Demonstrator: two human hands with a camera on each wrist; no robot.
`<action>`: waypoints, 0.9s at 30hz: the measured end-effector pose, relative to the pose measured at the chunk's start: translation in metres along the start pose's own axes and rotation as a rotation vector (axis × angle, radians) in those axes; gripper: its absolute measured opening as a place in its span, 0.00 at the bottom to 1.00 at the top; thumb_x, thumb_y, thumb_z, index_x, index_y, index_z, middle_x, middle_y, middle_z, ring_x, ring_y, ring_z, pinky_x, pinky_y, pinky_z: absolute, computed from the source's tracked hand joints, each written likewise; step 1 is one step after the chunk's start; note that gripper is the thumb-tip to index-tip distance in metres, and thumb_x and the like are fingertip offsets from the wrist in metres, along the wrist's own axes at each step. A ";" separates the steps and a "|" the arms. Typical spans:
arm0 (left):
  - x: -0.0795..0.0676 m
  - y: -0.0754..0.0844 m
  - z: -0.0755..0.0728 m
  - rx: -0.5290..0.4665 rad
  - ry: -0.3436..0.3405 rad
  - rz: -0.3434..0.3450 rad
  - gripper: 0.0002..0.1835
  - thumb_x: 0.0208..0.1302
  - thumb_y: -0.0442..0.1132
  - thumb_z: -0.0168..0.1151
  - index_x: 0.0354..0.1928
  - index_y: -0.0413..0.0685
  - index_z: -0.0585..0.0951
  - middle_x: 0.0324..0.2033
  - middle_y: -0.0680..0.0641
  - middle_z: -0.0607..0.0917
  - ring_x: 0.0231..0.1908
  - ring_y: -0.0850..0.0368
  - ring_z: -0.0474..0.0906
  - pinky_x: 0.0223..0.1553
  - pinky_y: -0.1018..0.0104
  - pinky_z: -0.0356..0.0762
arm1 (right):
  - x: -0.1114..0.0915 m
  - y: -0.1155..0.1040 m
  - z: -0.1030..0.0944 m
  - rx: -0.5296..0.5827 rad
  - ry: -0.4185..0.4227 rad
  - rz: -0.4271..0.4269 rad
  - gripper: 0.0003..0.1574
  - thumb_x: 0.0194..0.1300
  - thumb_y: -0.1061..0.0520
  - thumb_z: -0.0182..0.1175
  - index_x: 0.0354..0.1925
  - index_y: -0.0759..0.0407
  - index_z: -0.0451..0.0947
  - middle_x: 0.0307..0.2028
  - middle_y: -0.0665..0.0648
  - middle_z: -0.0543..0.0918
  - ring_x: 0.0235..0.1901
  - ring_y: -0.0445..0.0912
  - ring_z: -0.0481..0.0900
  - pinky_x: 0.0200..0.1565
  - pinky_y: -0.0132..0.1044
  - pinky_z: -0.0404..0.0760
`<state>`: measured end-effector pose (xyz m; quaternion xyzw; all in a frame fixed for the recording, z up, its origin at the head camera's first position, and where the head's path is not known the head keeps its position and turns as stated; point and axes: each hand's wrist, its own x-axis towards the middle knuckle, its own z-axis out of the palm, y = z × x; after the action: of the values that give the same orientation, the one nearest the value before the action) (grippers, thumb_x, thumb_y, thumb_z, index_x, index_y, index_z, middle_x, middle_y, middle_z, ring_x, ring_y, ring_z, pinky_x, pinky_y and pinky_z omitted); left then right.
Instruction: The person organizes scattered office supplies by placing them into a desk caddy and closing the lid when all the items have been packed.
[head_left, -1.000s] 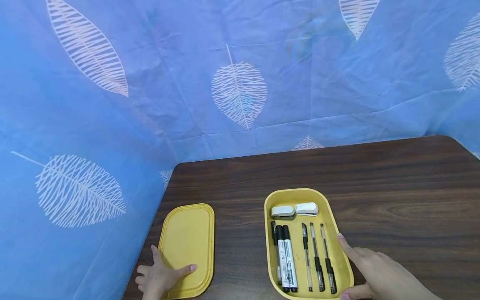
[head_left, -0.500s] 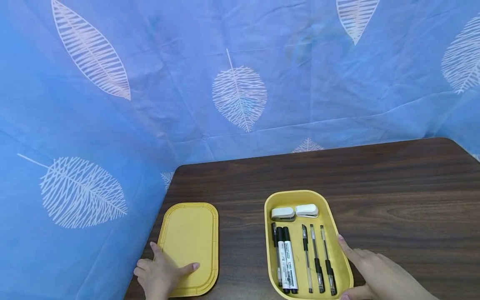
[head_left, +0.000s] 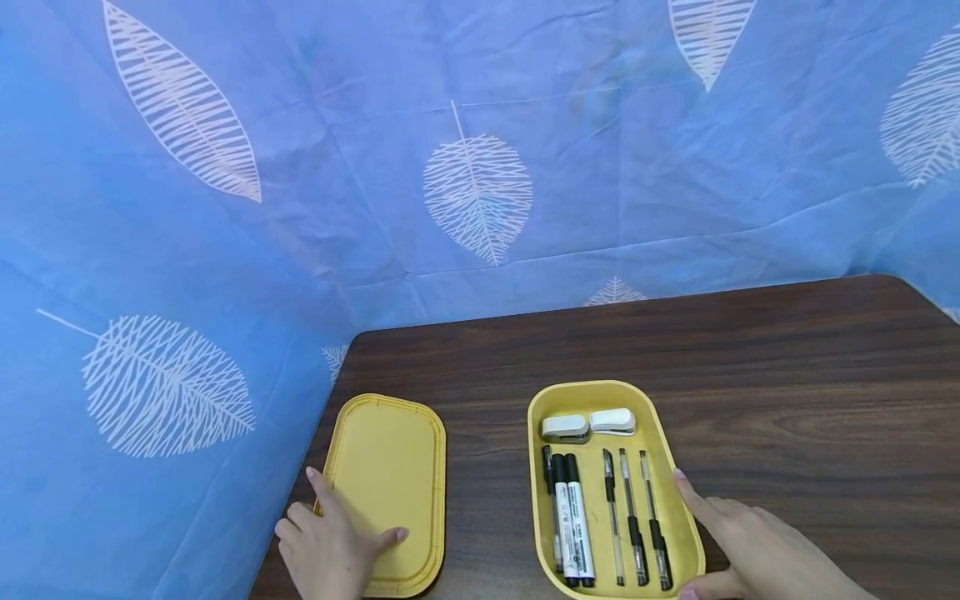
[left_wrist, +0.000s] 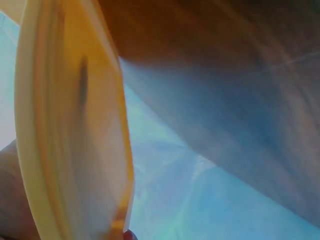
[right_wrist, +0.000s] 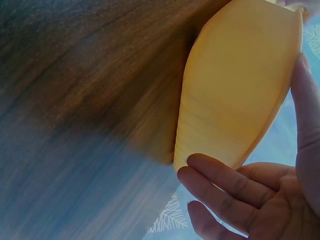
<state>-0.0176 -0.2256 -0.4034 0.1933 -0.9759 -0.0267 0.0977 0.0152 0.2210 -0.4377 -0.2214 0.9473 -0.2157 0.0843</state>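
Note:
In the head view my left hand (head_left: 326, 542) holds a yellow lid (head_left: 390, 475) at its left edge. The thumb lies across its top face, with the other fingers at the edge. The left wrist view shows the lid (left_wrist: 95, 135) tilted, its near edge apparently off the table. My right hand (head_left: 757, 542) rests against the right side of a yellow box (head_left: 678, 533), fingers fairly straight. From the right wrist, fingertips (right_wrist: 200, 162) touch the box's outer wall (right_wrist: 235, 85). Inside lie two markers (head_left: 579, 517), several black-gripped pens (head_left: 633, 525) and two small white stapler-like objects (head_left: 565, 427).
The dark wood-grain table (head_left: 810, 375) reaches beyond the box to the right and back. A strip of tabletop separates lid and box. Blue cloth (head_left: 337, 167) with white leaf prints hangs behind and along the left side.
The left hand and the lid have shifted a little right and away from me, and the lid has turned slightly clockwise. The right hand and the box stay nearly still.

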 end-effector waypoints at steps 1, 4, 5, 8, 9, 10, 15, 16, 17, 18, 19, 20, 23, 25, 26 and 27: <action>-0.001 0.001 -0.002 -0.005 0.010 0.003 0.83 0.18 0.68 0.81 0.74 0.30 0.47 0.37 0.22 0.67 0.36 0.31 0.64 0.39 0.43 0.69 | 0.000 -0.001 -0.001 0.015 -0.028 0.017 0.78 0.45 0.24 0.63 0.74 0.71 0.42 0.41 0.41 0.82 0.38 0.30 0.76 0.31 0.32 0.75; -0.003 0.005 -0.006 -0.032 0.016 0.012 0.82 0.20 0.64 0.82 0.74 0.32 0.45 0.38 0.24 0.67 0.33 0.34 0.66 0.29 0.49 0.72 | -0.001 -0.003 -0.003 0.034 -0.054 0.023 0.80 0.46 0.24 0.62 0.75 0.68 0.35 0.40 0.37 0.81 0.37 0.28 0.75 0.31 0.32 0.74; -0.003 0.007 -0.008 -0.044 0.013 0.012 0.81 0.21 0.62 0.83 0.75 0.33 0.44 0.38 0.25 0.67 0.32 0.35 0.67 0.25 0.51 0.72 | -0.001 -0.004 -0.004 0.028 -0.054 0.027 0.80 0.46 0.23 0.62 0.75 0.68 0.36 0.41 0.38 0.81 0.37 0.29 0.76 0.32 0.32 0.75; -0.005 0.011 -0.013 -0.068 0.018 0.021 0.80 0.23 0.58 0.84 0.75 0.35 0.43 0.38 0.27 0.67 0.30 0.40 0.67 0.19 0.55 0.70 | -0.001 -0.005 -0.004 -0.010 -0.042 0.035 0.79 0.46 0.23 0.61 0.75 0.69 0.39 0.47 0.46 0.83 0.41 0.34 0.79 0.34 0.35 0.77; -0.006 0.013 -0.014 -0.066 0.023 0.026 0.79 0.24 0.57 0.85 0.75 0.35 0.43 0.38 0.28 0.67 0.29 0.41 0.67 0.18 0.56 0.70 | -0.001 -0.005 -0.004 -0.018 -0.039 0.038 0.79 0.46 0.23 0.61 0.75 0.69 0.40 0.49 0.49 0.83 0.42 0.35 0.80 0.34 0.35 0.78; -0.007 0.015 -0.016 -0.064 0.027 0.034 0.79 0.25 0.56 0.85 0.75 0.36 0.43 0.38 0.28 0.67 0.30 0.41 0.67 0.18 0.56 0.70 | -0.001 -0.005 -0.003 -0.015 -0.039 0.037 0.79 0.46 0.23 0.61 0.75 0.69 0.40 0.49 0.49 0.83 0.42 0.35 0.79 0.34 0.35 0.78; -0.009 0.025 -0.020 -0.050 0.049 0.080 0.76 0.28 0.51 0.85 0.75 0.34 0.44 0.41 0.26 0.68 0.34 0.37 0.70 0.21 0.53 0.73 | -0.001 -0.004 -0.003 -0.002 -0.047 0.044 0.78 0.46 0.23 0.61 0.75 0.68 0.38 0.51 0.50 0.82 0.43 0.36 0.80 0.34 0.35 0.78; -0.009 0.027 -0.021 -0.049 0.053 0.088 0.75 0.29 0.50 0.85 0.75 0.33 0.45 0.42 0.26 0.69 0.35 0.37 0.70 0.22 0.52 0.74 | -0.001 -0.003 -0.003 -0.001 -0.050 0.043 0.79 0.47 0.23 0.61 0.75 0.67 0.37 0.50 0.50 0.82 0.43 0.36 0.80 0.34 0.35 0.78; -0.009 0.030 -0.021 -0.048 0.060 0.096 0.74 0.29 0.49 0.85 0.74 0.32 0.46 0.44 0.27 0.69 0.37 0.36 0.70 0.24 0.52 0.75 | -0.001 -0.003 -0.003 -0.005 -0.048 0.044 0.79 0.46 0.23 0.60 0.75 0.67 0.37 0.51 0.50 0.82 0.43 0.37 0.81 0.35 0.35 0.78; -0.010 0.032 -0.022 -0.046 0.067 0.105 0.73 0.29 0.48 0.85 0.74 0.31 0.47 0.45 0.27 0.69 0.38 0.36 0.70 0.26 0.51 0.76 | -0.001 -0.003 -0.002 -0.010 -0.045 0.042 0.79 0.46 0.23 0.60 0.75 0.67 0.37 0.51 0.51 0.82 0.43 0.38 0.81 0.35 0.36 0.78; -0.011 0.034 -0.022 -0.045 0.078 0.116 0.72 0.29 0.47 0.85 0.73 0.29 0.48 0.46 0.27 0.70 0.39 0.36 0.70 0.28 0.51 0.77 | -0.001 -0.003 -0.002 -0.011 -0.048 0.043 0.79 0.46 0.23 0.60 0.75 0.67 0.36 0.50 0.50 0.82 0.43 0.38 0.81 0.35 0.36 0.78; -0.011 0.036 -0.022 -0.042 0.089 0.127 0.72 0.29 0.46 0.85 0.73 0.28 0.48 0.48 0.27 0.70 0.40 0.36 0.71 0.30 0.51 0.77 | -0.001 -0.003 -0.002 -0.009 -0.049 0.041 0.79 0.46 0.23 0.60 0.75 0.67 0.36 0.50 0.50 0.83 0.43 0.38 0.81 0.35 0.36 0.78; -0.015 0.041 -0.023 -0.028 0.130 0.168 0.70 0.30 0.43 0.86 0.72 0.27 0.49 0.50 0.29 0.72 0.42 0.36 0.71 0.33 0.51 0.77 | -0.001 -0.003 -0.001 -0.025 -0.039 0.033 0.79 0.46 0.23 0.60 0.75 0.67 0.36 0.50 0.50 0.83 0.43 0.39 0.81 0.35 0.36 0.78; -0.017 0.043 -0.024 -0.022 0.161 0.198 0.69 0.30 0.41 0.85 0.72 0.27 0.50 0.51 0.29 0.73 0.41 0.37 0.72 0.34 0.52 0.78 | -0.001 -0.002 0.000 -0.019 -0.047 0.033 0.80 0.46 0.23 0.61 0.75 0.66 0.34 0.48 0.47 0.82 0.43 0.37 0.80 0.34 0.36 0.78; -0.018 0.044 -0.025 -0.022 0.175 0.212 0.68 0.30 0.40 0.85 0.72 0.27 0.51 0.51 0.29 0.74 0.41 0.38 0.72 0.33 0.52 0.78 | -0.001 -0.002 0.000 -0.020 -0.045 0.033 0.80 0.46 0.23 0.61 0.75 0.66 0.34 0.48 0.47 0.82 0.43 0.37 0.80 0.34 0.36 0.78; -0.020 0.045 -0.026 -0.026 0.188 0.225 0.67 0.30 0.38 0.85 0.72 0.27 0.52 0.51 0.30 0.74 0.40 0.39 0.73 0.33 0.53 0.78 | 0.000 -0.002 0.000 -0.021 -0.046 0.036 0.80 0.46 0.23 0.60 0.75 0.66 0.34 0.48 0.47 0.82 0.43 0.37 0.80 0.34 0.37 0.78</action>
<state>-0.0113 -0.1771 -0.3777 0.0830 -0.9776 -0.0098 0.1933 0.0163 0.2198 -0.4371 -0.2101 0.9511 -0.1991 0.1077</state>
